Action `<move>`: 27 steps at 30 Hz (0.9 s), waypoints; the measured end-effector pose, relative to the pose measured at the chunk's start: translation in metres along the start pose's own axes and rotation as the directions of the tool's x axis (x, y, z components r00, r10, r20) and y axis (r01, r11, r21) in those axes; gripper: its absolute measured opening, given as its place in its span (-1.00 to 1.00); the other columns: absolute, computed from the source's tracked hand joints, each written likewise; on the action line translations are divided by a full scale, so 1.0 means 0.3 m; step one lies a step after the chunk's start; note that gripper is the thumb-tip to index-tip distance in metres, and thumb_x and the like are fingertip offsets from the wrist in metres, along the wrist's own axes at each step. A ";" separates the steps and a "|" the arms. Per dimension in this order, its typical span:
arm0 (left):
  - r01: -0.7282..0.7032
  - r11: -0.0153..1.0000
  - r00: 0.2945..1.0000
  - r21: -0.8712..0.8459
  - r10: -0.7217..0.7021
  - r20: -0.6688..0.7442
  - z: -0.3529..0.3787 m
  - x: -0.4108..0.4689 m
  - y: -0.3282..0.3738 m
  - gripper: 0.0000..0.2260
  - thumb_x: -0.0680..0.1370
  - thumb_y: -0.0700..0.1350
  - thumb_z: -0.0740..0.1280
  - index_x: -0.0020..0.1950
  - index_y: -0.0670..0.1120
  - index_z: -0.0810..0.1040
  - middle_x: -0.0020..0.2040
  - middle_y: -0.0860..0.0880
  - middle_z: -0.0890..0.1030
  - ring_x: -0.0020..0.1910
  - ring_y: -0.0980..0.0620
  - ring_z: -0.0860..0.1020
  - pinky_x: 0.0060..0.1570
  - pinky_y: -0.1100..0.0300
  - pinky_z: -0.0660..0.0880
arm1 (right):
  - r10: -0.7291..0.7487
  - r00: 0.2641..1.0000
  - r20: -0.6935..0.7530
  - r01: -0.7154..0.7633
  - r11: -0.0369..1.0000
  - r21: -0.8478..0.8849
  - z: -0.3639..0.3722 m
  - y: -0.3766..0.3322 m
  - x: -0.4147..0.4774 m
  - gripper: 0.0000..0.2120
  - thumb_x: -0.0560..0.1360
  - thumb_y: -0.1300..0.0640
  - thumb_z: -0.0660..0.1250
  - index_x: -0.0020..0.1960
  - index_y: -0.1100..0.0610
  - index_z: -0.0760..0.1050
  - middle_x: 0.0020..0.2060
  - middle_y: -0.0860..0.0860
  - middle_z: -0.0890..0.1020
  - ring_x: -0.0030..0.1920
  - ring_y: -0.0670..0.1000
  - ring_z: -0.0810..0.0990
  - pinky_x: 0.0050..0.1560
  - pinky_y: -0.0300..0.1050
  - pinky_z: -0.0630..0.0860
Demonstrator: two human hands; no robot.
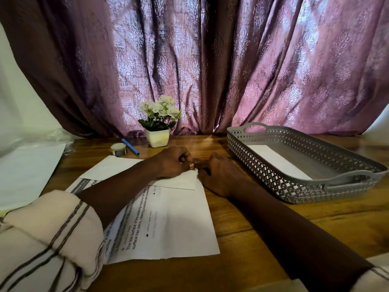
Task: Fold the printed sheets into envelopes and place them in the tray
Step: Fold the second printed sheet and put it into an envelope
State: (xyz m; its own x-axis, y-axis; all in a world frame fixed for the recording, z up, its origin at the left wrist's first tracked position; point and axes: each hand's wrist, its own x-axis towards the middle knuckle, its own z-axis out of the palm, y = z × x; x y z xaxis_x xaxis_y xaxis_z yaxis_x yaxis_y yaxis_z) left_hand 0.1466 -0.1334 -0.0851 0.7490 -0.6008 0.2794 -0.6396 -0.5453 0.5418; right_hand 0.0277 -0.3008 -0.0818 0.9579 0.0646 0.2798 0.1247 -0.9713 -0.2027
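At nine o'clock from the printed sheet (pixel 168 224), a pile of loose white papers (pixel 27 171) lies at the edge of the wooden table (pixel 231 260). A striped sleeve (pixel 48 239) covers the left arm at about seven o'clock. At eleven o'clock we see a tape roll (pixel 119 149) with a blue pen (pixel 130 146) just beside it, and at twelve a small white pot of white flowers (pixel 159 123) stands against the purple curtain (pixel 231 60).

The printed sheet lies flat in the middle of the table, its far edge folded down toward us. The left hand (pixel 172 163) rests on that fold at its one o'clock corner, with fingers curled narrow and pinching the paper. The right hand (pixel 219 178) meets it at the same corner, fingers also curled close. The fingertips are shadowed, so we cannot tell whether it grips the paper or only presses on it.

At two o'clock sits the grey lattice tray (pixel 273 182), well apart from the sheet, and one white folded envelope (pixel 275 161) lies flat inside it.
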 end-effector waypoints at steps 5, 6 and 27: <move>0.017 0.990 0.997 -0.139 -0.007 0.075 -0.060 -0.091 0.039 -0.73 0.55 -0.25 0.44 0.23 -0.04 0.57 0.08 0.02 0.61 0.01 0.12 0.55 0.11 0.13 0.52 | -0.018 0.997 -0.069 0.018 1.000 0.007 -0.009 -0.006 -0.010 -0.72 0.61 -0.02 0.25 0.26 -0.04 0.59 0.13 0.09 0.55 0.06 0.10 0.58 -0.02 -0.10 0.47; -0.004 0.991 1.000 -0.130 0.008 0.027 -0.071 -0.127 0.046 -0.71 0.56 -0.25 0.43 0.25 -0.01 0.56 0.09 0.06 0.60 0.05 0.13 0.55 0.14 0.16 0.50 | -0.019 0.996 -0.088 0.020 1.000 0.020 -0.010 -0.007 -0.012 -0.72 0.61 -0.01 0.25 0.28 -0.03 0.57 0.17 0.08 0.56 0.07 0.10 0.59 -0.02 -0.10 0.50; -0.009 0.949 0.997 0.314 0.032 -0.069 -0.061 -0.330 0.048 -0.35 0.61 0.34 0.16 0.61 0.08 0.14 0.57 -0.02 0.26 0.55 -0.10 0.24 0.45 -0.14 0.29 | 0.275 0.822 0.499 -0.268 0.959 -0.086 -0.132 -0.201 0.237 -0.67 0.48 -0.03 0.53 0.07 0.18 0.58 -0.16 0.05 0.61 -0.22 0.01 0.57 -0.25 -0.14 0.54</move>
State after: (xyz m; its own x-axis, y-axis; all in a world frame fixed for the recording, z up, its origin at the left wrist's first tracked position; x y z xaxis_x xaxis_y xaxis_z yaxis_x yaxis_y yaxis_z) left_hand 0.0664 -0.0711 -0.0905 0.7384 -0.5759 0.3509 -0.6680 -0.6961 0.2632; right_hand 0.0780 -0.2469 -0.0125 0.9508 -0.0994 -0.2936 -0.1596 -0.9689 -0.1889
